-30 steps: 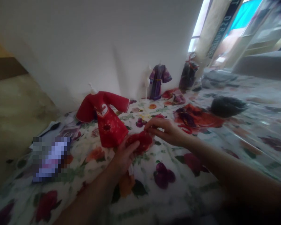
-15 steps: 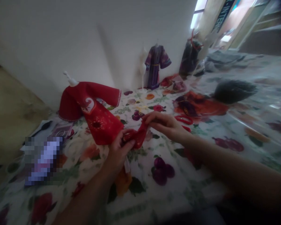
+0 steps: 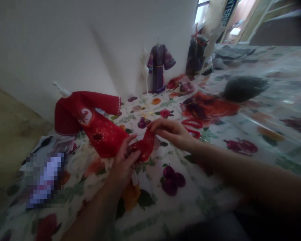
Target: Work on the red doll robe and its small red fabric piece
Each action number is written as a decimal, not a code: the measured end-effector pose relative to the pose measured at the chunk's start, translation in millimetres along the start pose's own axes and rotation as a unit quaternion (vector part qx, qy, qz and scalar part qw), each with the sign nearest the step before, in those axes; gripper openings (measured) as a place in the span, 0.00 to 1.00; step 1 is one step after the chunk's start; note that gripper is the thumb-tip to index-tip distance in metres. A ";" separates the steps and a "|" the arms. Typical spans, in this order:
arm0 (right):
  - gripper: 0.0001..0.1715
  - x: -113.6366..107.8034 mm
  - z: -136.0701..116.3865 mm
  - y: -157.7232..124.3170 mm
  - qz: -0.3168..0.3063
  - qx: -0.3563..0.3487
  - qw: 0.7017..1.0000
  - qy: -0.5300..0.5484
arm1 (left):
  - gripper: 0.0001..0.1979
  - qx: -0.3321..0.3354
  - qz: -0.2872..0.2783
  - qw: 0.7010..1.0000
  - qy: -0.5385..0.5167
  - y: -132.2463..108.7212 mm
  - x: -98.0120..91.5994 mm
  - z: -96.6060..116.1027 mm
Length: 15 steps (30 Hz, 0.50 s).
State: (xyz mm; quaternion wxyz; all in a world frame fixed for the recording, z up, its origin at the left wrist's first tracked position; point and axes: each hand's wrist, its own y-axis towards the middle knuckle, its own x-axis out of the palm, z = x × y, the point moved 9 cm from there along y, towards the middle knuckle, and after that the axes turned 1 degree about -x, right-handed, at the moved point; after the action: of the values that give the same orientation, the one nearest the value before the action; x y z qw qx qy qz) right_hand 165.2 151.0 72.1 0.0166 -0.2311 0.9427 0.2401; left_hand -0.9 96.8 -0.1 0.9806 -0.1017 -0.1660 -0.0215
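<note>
Both my hands hold a small red cloth piece (image 3: pixel 144 149) just above the floral tablecloth (image 3: pixel 190 187). My left hand (image 3: pixel 122 160) pinches its lower left end, fingers closed on it. My right hand (image 3: pixel 169 132) pinches the upper right corner between thumb and fingers. Just left of the hands stands a small red robe (image 3: pixel 90 118) on a white doll stand, its hem reaching close to my left hand.
A purple robe on a stand (image 3: pixel 159 65) and a bare white stand (image 3: pixel 144 72) are by the white wall. A dark dressed stand (image 3: pixel 197 55), red-orange fabrics (image 3: pixel 208 108), red loops (image 3: pixel 193 125) and a dark hair tuft (image 3: pixel 243 87) lie at back right. Papers lie at left.
The red cloth piece has been pulled from a bunched lump into a stretched strip between my hands. The view has shifted down and to the right.
</note>
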 end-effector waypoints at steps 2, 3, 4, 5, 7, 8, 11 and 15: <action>0.07 -0.8 4.7 0.5 0.003 0.004 1.000 -0.015 | 0.29 0.047 -0.019 0.998 0.037 -4.0 1.2 8.0; 0.07 -1.6 7.5 0.9 0.006 0.006 0.999 -0.032 | 0.28 0.070 -0.022 0.995 0.063 -6.4 1.8 11.8; 0.07 -2.7 10.8 1.3 0.010 0.011 0.999 -0.051 | 0.27 0.088 -0.024 0.992 0.090 -8.9 2.8 14.9; 0.08 -3.6 15.3 1.6 0.014 0.022 0.997 -0.068 | 0.27 0.101 -0.027 0.988 0.113 -11.3 4.6 17.3; 0.09 -3.2 27.9 1.6 0.014 0.065 0.995 -0.072 | 0.26 0.119 -0.030 0.983 0.140 -15.4 8.6 21.6; 0.10 -1.8 34.9 0.8 0.013 0.093 0.994 -0.051 | 0.26 0.127 -0.030 0.980 0.147 -17.3 10.9 24.1; 0.13 9.7 50.6 -3.6 -0.008 0.167 0.985 0.050 | 0.24 0.157 -0.020 0.975 0.155 -22.8 15.5 33.6; 0.19 22.1 52.3 -10.6 -0.050 0.225 0.969 0.084 | 0.24 0.124 -0.027 0.984 0.126 -26.4 17.9 33.2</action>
State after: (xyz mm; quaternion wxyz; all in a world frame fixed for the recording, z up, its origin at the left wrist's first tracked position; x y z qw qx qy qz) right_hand 146.0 157.4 17.9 0.0005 -0.2875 0.9578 0.0007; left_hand 3.4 77.6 41.6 0.9978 0.0283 -0.0450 -0.0397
